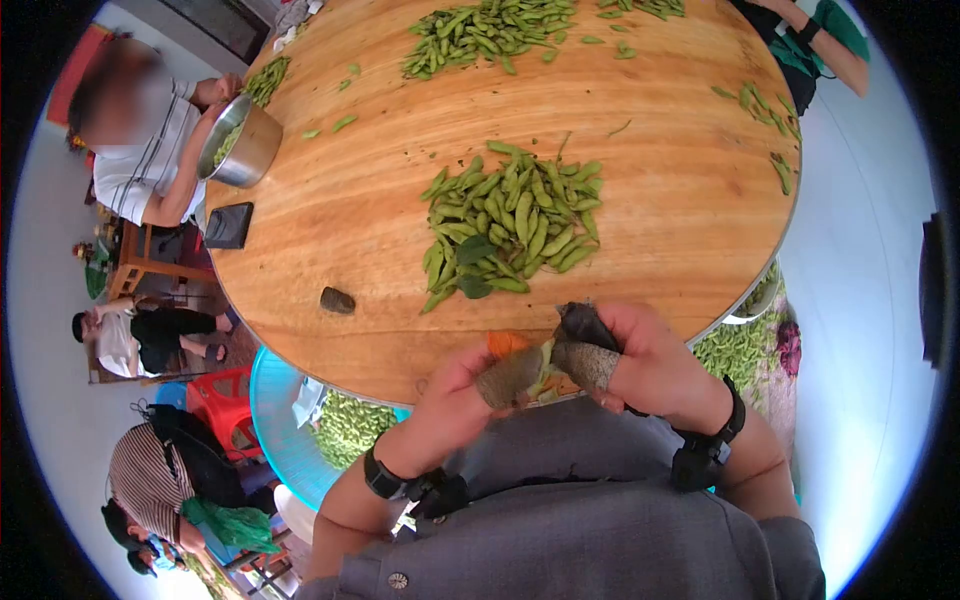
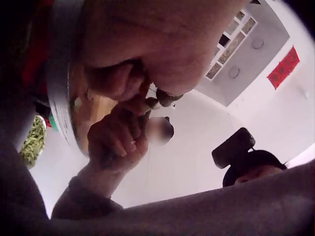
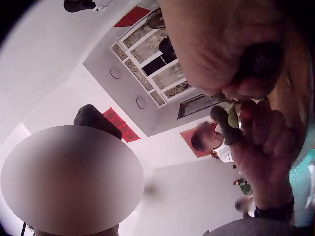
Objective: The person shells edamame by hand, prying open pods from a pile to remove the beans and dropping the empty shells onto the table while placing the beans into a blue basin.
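Observation:
Above the table's near edge, the left hand (image 1: 455, 397) and right hand (image 1: 655, 372) meet fingertip to fingertip, pinching a green pod (image 1: 546, 366) between them. Grey-brown coverings wrap both thumbs; an orange one shows on a left finger and a dark one on a right finger. Just beyond the hands lies a heap of green pods (image 1: 520, 215) with two dark leaves. In the right wrist view, the pod (image 3: 233, 117) shows between the right hand (image 3: 226, 44) and the left hand (image 3: 268, 152). Curled fingers partly hide it.
On the wooden table (image 1: 340, 220) are a dark covering piece (image 1: 337, 300), a black flat object (image 1: 229, 226), a steel pot (image 1: 258, 143) and more pods beyond. A blue basin (image 1: 270, 415) with shelled beans or pods is below left. A person (image 1: 150, 180) sits at left.

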`<control>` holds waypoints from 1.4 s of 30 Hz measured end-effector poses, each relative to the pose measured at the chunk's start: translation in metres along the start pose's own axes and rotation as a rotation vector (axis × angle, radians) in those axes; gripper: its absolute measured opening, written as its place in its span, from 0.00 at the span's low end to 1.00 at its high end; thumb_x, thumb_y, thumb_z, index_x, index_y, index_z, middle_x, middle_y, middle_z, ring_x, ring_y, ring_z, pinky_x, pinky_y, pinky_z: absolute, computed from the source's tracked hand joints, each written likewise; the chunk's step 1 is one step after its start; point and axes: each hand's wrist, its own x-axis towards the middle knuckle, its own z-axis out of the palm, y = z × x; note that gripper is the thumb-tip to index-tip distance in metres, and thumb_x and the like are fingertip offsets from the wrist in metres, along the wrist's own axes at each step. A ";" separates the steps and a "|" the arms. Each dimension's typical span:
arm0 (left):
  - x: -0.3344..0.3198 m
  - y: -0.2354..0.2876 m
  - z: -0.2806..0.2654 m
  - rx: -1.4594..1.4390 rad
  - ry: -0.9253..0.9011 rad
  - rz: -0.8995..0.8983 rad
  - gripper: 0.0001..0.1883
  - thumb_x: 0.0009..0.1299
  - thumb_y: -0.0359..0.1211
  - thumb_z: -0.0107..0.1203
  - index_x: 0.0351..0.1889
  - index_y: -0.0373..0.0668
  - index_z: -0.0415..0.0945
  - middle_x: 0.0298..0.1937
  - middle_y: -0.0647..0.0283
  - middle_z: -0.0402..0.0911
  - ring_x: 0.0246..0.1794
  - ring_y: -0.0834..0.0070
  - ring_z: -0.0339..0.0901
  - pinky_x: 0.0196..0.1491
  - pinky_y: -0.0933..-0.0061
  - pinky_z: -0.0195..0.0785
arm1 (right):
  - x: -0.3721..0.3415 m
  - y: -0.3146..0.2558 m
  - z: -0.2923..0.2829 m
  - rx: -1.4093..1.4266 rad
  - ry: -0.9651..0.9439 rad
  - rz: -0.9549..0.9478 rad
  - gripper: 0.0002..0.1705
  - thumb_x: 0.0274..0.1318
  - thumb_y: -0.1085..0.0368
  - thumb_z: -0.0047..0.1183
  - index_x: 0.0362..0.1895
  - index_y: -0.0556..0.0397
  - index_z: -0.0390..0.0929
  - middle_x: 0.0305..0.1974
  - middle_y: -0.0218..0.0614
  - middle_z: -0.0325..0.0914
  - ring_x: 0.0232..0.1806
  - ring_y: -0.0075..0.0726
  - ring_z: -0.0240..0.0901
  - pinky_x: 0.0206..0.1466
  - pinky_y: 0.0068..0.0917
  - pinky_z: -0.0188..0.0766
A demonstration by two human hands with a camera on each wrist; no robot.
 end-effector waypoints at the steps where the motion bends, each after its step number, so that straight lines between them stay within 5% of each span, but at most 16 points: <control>1: 0.002 -0.001 0.001 0.155 0.047 0.095 0.06 0.67 0.30 0.49 0.40 0.41 0.71 0.28 0.71 0.71 0.26 0.88 0.65 0.27 0.86 0.57 | 0.000 0.001 0.000 -0.007 -0.007 0.002 0.04 0.52 0.66 0.48 0.31 0.53 0.69 0.15 0.23 0.65 0.13 0.15 0.60 0.14 0.14 0.54; 5: 0.004 -0.001 0.001 0.323 0.010 0.246 0.06 0.66 0.31 0.51 0.39 0.41 0.72 0.28 0.70 0.73 0.25 0.87 0.66 0.27 0.87 0.57 | 0.003 0.009 -0.003 -0.158 -0.010 -0.056 0.05 0.52 0.66 0.48 0.32 0.53 0.68 0.15 0.24 0.66 0.13 0.17 0.62 0.15 0.17 0.57; 8: 0.002 0.012 0.006 0.288 0.017 0.030 0.07 0.68 0.33 0.48 0.40 0.40 0.71 0.26 0.71 0.73 0.24 0.87 0.66 0.25 0.88 0.55 | 0.003 0.010 -0.004 -0.213 0.021 -0.106 0.06 0.53 0.65 0.48 0.32 0.54 0.68 0.14 0.26 0.66 0.13 0.18 0.63 0.16 0.18 0.59; 10: 0.001 0.015 0.008 0.012 0.064 -0.129 0.09 0.70 0.35 0.45 0.40 0.41 0.71 0.25 0.70 0.73 0.22 0.87 0.66 0.22 0.89 0.53 | 0.003 0.007 -0.004 -0.256 0.035 -0.124 0.07 0.53 0.64 0.48 0.32 0.54 0.68 0.14 0.26 0.66 0.13 0.18 0.63 0.16 0.19 0.59; 14: 0.001 0.007 -0.001 -0.237 -0.073 -0.069 0.11 0.71 0.37 0.42 0.41 0.42 0.70 0.24 0.70 0.72 0.22 0.88 0.66 0.21 0.90 0.52 | 0.001 0.002 -0.005 -0.269 -0.050 -0.084 0.08 0.54 0.63 0.49 0.33 0.54 0.70 0.16 0.27 0.66 0.17 0.19 0.65 0.19 0.20 0.60; 16: 0.003 0.012 0.002 0.105 0.064 -0.022 0.09 0.70 0.35 0.44 0.41 0.42 0.70 0.24 0.70 0.72 0.22 0.87 0.66 0.21 0.87 0.55 | -0.001 0.007 -0.009 -0.321 -0.078 -0.126 0.08 0.54 0.62 0.49 0.33 0.54 0.71 0.16 0.27 0.66 0.18 0.19 0.65 0.20 0.21 0.61; 18: 0.002 0.012 0.004 0.332 0.080 0.082 0.08 0.69 0.34 0.46 0.40 0.41 0.70 0.24 0.70 0.72 0.23 0.86 0.67 0.23 0.85 0.57 | 0.001 0.016 -0.013 -0.747 -0.073 -0.559 0.09 0.54 0.61 0.50 0.33 0.54 0.71 0.17 0.27 0.66 0.19 0.19 0.64 0.21 0.22 0.60; 19: 0.002 0.011 0.005 0.561 0.096 0.184 0.07 0.68 0.33 0.48 0.38 0.40 0.71 0.25 0.70 0.72 0.24 0.86 0.67 0.24 0.84 0.60 | 0.000 0.015 -0.012 -0.750 -0.076 -0.557 0.09 0.54 0.61 0.50 0.33 0.54 0.71 0.17 0.27 0.66 0.19 0.19 0.64 0.21 0.22 0.60; 21: 0.007 -0.005 -0.002 0.632 0.032 0.282 0.06 0.66 0.31 0.50 0.36 0.39 0.71 0.25 0.70 0.73 0.25 0.85 0.68 0.26 0.83 0.61 | -0.002 0.009 -0.008 -0.442 0.161 -0.334 0.10 0.53 0.60 0.51 0.32 0.53 0.73 0.17 0.25 0.66 0.18 0.17 0.61 0.19 0.20 0.57; 22: 0.008 -0.011 -0.004 0.711 -0.036 0.378 0.05 0.64 0.30 0.53 0.35 0.39 0.71 0.26 0.70 0.73 0.26 0.85 0.68 0.28 0.81 0.63 | -0.004 0.006 -0.006 -0.448 0.155 -0.332 0.10 0.53 0.60 0.51 0.32 0.53 0.73 0.17 0.25 0.66 0.18 0.17 0.61 0.19 0.20 0.57; 24: 0.011 -0.013 -0.006 0.675 -0.075 0.361 0.05 0.63 0.30 0.54 0.33 0.39 0.71 0.26 0.69 0.73 0.26 0.84 0.68 0.29 0.82 0.63 | -0.005 -0.002 -0.003 -0.151 0.111 -0.017 0.09 0.53 0.60 0.52 0.31 0.52 0.74 0.17 0.23 0.66 0.16 0.15 0.59 0.17 0.17 0.54; 32: 0.011 -0.016 -0.002 0.524 -0.070 0.310 0.07 0.62 0.31 0.57 0.31 0.39 0.71 0.25 0.70 0.74 0.26 0.84 0.69 0.28 0.82 0.63 | 0.001 0.004 0.006 -0.144 0.086 -0.106 0.06 0.54 0.64 0.50 0.30 0.52 0.73 0.17 0.22 0.66 0.14 0.13 0.59 0.16 0.14 0.52; 34: 0.009 -0.007 0.005 0.314 -0.012 0.095 0.07 0.63 0.33 0.55 0.31 0.40 0.72 0.23 0.70 0.73 0.22 0.86 0.69 0.24 0.84 0.61 | 0.003 0.006 0.006 -0.148 0.108 -0.109 0.05 0.54 0.64 0.49 0.30 0.52 0.73 0.17 0.22 0.67 0.14 0.13 0.59 0.16 0.14 0.52; 36: 0.009 0.001 0.009 0.280 -0.014 0.049 0.07 0.64 0.34 0.54 0.32 0.40 0.73 0.22 0.70 0.73 0.20 0.87 0.69 0.21 0.86 0.58 | 0.005 0.006 0.007 0.061 0.074 -0.093 0.05 0.55 0.66 0.47 0.32 0.53 0.72 0.18 0.23 0.68 0.14 0.13 0.58 0.16 0.13 0.53; 42: 0.009 0.004 0.005 0.018 -0.056 -0.058 0.09 0.68 0.35 0.48 0.35 0.40 0.74 0.21 0.68 0.73 0.15 0.89 0.63 0.16 0.88 0.50 | 0.005 0.003 0.014 0.110 0.157 -0.106 0.03 0.55 0.68 0.46 0.34 0.53 0.70 0.19 0.25 0.68 0.15 0.14 0.59 0.17 0.14 0.55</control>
